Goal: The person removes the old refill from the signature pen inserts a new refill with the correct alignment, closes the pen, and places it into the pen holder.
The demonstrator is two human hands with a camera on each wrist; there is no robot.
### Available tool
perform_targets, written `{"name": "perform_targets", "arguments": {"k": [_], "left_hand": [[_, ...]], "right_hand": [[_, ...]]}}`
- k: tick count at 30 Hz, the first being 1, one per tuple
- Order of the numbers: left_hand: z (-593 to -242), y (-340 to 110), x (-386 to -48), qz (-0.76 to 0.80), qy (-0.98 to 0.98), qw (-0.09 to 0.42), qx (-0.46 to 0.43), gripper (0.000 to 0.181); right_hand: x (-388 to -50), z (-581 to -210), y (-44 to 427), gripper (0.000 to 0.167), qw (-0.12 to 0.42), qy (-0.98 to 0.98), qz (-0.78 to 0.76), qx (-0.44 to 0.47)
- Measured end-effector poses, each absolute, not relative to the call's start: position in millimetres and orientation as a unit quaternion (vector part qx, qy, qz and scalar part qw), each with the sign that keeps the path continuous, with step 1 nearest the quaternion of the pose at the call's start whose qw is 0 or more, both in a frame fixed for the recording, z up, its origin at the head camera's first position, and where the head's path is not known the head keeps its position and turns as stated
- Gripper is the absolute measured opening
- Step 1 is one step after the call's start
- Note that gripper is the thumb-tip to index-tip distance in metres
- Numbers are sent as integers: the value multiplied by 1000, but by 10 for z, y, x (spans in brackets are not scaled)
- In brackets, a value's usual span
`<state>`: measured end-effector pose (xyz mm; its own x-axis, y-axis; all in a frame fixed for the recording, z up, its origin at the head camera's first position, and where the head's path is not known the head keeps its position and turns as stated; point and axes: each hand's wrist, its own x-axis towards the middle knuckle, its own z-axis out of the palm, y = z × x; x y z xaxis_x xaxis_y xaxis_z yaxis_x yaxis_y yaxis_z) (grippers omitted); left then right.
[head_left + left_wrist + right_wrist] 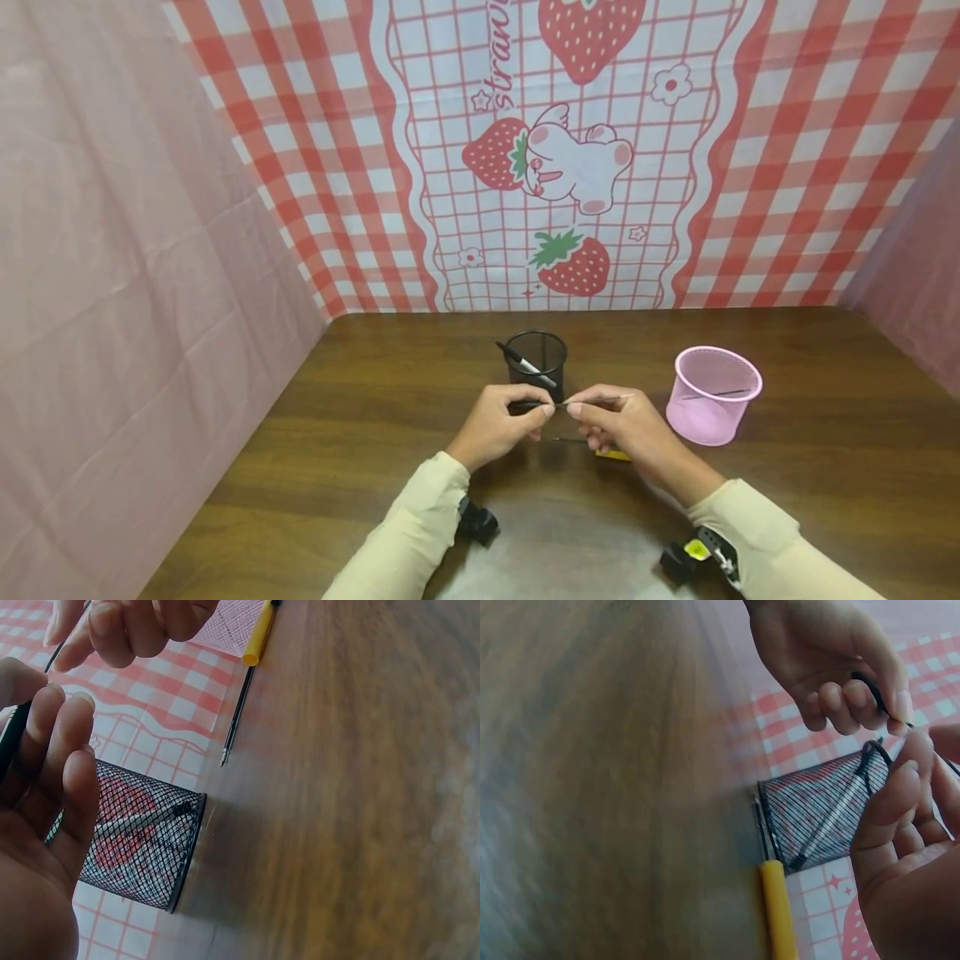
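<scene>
My left hand (497, 423) pinches a slim black pen barrel (15, 742) between thumb and fingers. Opposite it, my right hand (621, 419) pinches a thin dark rod that looks like a pen refill (57, 652). The fingertips of both hands are close together, with the rod's end at the barrel's tip; whether it is inside cannot be told. On the table below the right hand lies a yellow pen barrel (778, 911), with a dark refill (238, 712) extending from its end.
Just behind the hands stands a black mesh cup (142, 832) with a black-and-white marker (528, 364) leaning in it. A pink mesh cup (703, 423) holding a thin dark stick (720, 394) is at the right. A strawberry-print checked cloth (360, 200) hangs behind the wooden table (300, 467).
</scene>
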<state>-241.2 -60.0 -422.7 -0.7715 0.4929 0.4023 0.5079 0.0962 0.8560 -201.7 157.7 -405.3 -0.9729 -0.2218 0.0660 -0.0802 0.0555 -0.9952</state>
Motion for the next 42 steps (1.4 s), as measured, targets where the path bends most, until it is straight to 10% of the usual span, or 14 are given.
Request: {"name": "perform_targets", "arguments": {"k": [42], "left_hand": [[-4212, -624, -2396, -578, -743, -13, -337, 19]], "right_hand": [[-1984, -3868, 1973, 4, -131, 859, -416, -267]]}}
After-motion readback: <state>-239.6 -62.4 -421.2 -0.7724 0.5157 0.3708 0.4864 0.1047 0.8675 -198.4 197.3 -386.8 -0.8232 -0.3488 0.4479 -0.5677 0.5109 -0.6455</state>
